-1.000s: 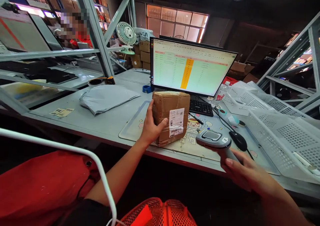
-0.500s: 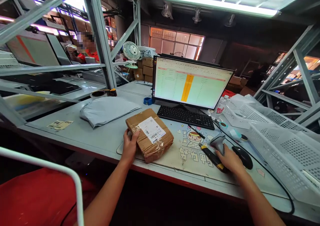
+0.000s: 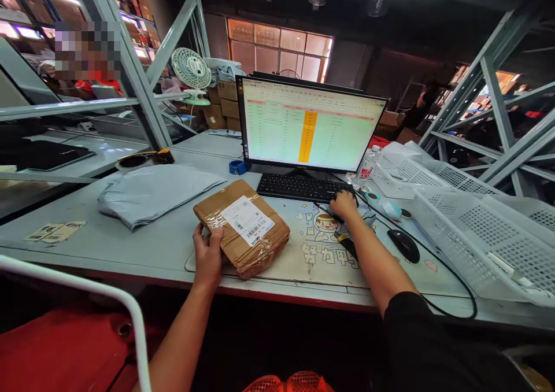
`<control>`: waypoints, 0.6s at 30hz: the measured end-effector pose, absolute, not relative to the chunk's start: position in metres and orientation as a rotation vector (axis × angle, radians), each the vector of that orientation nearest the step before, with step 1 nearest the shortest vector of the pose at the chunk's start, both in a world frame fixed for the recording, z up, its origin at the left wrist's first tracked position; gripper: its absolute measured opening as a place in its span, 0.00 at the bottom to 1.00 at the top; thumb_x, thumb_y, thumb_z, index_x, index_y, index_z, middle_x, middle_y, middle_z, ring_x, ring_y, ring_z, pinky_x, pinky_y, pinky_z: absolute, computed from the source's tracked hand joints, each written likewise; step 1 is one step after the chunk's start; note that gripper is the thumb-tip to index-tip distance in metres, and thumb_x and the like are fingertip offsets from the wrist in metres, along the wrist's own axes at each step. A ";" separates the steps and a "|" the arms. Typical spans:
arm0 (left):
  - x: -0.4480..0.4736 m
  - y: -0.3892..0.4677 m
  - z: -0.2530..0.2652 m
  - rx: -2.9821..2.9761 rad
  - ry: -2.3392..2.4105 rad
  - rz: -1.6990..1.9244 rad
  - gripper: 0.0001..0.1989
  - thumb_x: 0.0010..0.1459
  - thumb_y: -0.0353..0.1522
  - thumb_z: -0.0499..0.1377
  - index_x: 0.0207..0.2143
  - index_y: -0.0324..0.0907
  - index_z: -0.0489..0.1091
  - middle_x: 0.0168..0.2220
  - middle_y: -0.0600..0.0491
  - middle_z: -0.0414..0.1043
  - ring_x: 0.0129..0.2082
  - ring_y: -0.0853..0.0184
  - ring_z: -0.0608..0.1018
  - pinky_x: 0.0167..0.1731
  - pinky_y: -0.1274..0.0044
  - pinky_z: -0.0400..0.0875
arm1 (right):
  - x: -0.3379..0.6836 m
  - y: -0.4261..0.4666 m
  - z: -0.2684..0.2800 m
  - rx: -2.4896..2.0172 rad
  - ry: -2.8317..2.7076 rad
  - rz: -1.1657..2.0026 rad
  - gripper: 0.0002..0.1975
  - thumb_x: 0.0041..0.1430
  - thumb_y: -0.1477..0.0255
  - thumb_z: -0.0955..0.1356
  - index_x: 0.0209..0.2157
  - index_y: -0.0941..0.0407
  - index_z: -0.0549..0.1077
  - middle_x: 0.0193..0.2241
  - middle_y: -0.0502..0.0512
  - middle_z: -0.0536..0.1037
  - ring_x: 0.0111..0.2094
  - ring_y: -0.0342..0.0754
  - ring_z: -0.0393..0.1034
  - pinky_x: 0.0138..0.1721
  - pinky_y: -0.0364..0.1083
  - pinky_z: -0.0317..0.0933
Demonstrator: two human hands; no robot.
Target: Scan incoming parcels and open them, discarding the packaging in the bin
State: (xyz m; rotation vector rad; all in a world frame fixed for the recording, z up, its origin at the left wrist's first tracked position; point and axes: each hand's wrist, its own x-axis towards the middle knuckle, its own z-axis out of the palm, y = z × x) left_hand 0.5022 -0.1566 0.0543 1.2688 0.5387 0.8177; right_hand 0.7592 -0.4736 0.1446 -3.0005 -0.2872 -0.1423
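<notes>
My left hand grips the near left edge of a brown cardboard box, thumb on top. Clear tape wraps the box, and a white label with barcodes faces up. At the right end of the black keyboard, my right hand rests on the keys with nothing in it; its fingertips are partly hidden. A grey handheld scanner lies just right of that wrist, partly covered by the arm. Under the forearm a black and yellow utility knife shows in part, and a pen lies near the hand.
A monitor with a spreadsheet stands behind the keyboard. Grey plastic mailers, a tape roll and blue tape lie left. On the right are a mouse, its cable and white perforated baskets. Another person sits far left.
My right hand has let go of the scanner and moved forward and left onto the keyboard. My left hand still holds the box. The whole view has shifted.
</notes>
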 end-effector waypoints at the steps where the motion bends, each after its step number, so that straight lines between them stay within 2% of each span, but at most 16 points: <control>1: 0.502 -0.157 0.054 1.275 0.536 0.823 0.42 0.62 0.53 0.64 0.71 0.48 0.53 0.63 0.41 0.70 0.62 0.54 0.77 0.59 0.63 0.76 | 0.761 -0.474 0.142 -3.003 -0.280 -0.134 0.24 0.69 0.73 0.62 0.61 0.70 0.74 0.64 0.77 0.69 0.65 0.67 0.61 0.65 0.59 0.57; 7: 0.503 -0.157 0.055 1.293 0.556 0.809 0.41 0.62 0.53 0.64 0.70 0.49 0.55 0.61 0.42 0.72 0.60 0.52 0.78 0.59 0.62 0.76 | 0.769 -0.474 0.137 -3.003 -0.274 -0.134 0.27 0.74 0.66 0.59 0.62 0.72 0.72 0.66 0.81 0.65 0.69 0.68 0.55 0.68 0.60 0.53; 11: 0.503 -0.157 0.056 1.244 0.553 0.806 0.43 0.61 0.52 0.66 0.71 0.49 0.55 0.62 0.42 0.72 0.62 0.52 0.76 0.63 0.60 0.71 | 0.771 -0.469 0.141 -2.991 -0.333 -0.065 0.29 0.75 0.62 0.63 0.66 0.69 0.68 0.69 0.80 0.62 0.71 0.66 0.52 0.70 0.62 0.49; 14: 0.503 -0.158 0.057 1.218 0.545 0.810 0.44 0.59 0.52 0.67 0.71 0.48 0.55 0.63 0.42 0.71 0.63 0.52 0.75 0.65 0.59 0.68 | 0.767 -0.464 0.150 -2.978 -0.404 -0.002 0.29 0.76 0.63 0.63 0.66 0.72 0.67 0.67 0.82 0.64 0.70 0.64 0.54 0.68 0.60 0.51; 18: 0.502 -0.160 0.060 1.197 0.532 0.807 0.43 0.59 0.51 0.67 0.70 0.48 0.55 0.61 0.42 0.72 0.61 0.53 0.77 0.62 0.61 0.72 | 0.742 -0.461 0.164 -2.949 -0.498 0.044 0.28 0.75 0.63 0.65 0.66 0.70 0.68 0.64 0.79 0.70 0.65 0.62 0.64 0.63 0.55 0.58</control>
